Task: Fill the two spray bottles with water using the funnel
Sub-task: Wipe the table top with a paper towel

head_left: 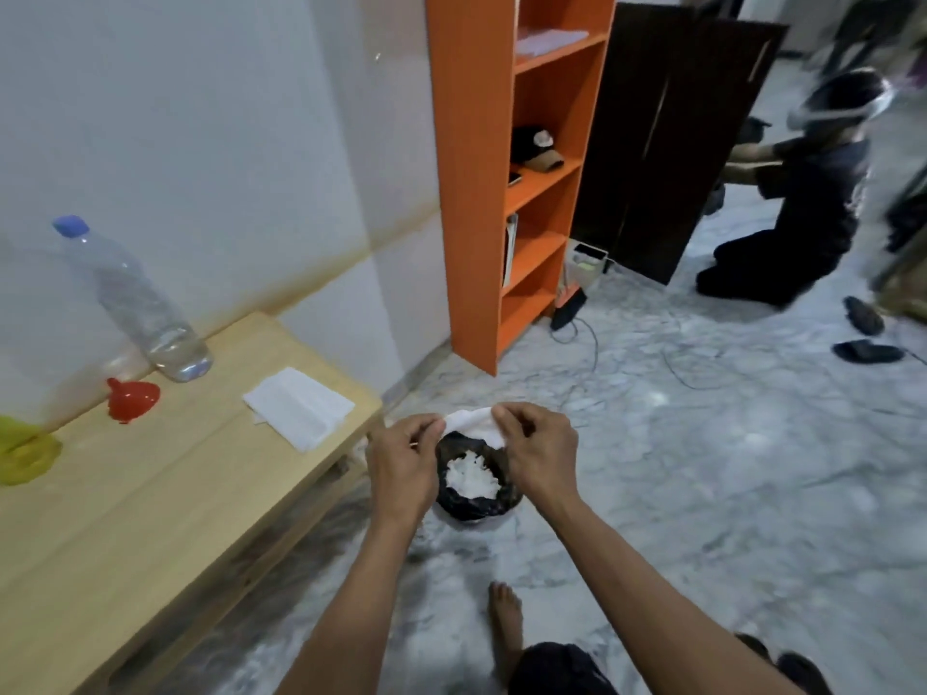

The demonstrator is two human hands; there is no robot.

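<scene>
white tissue (474, 424) pinched between left hand (401, 466) and right hand (539, 453), above black-lined bin (474, 494), red funnel (133, 398) on wooden table (150, 494)

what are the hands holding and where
Both hands, left hand and right hand, pinch a white tissue by its top edge, above the black-lined bin.
</scene>
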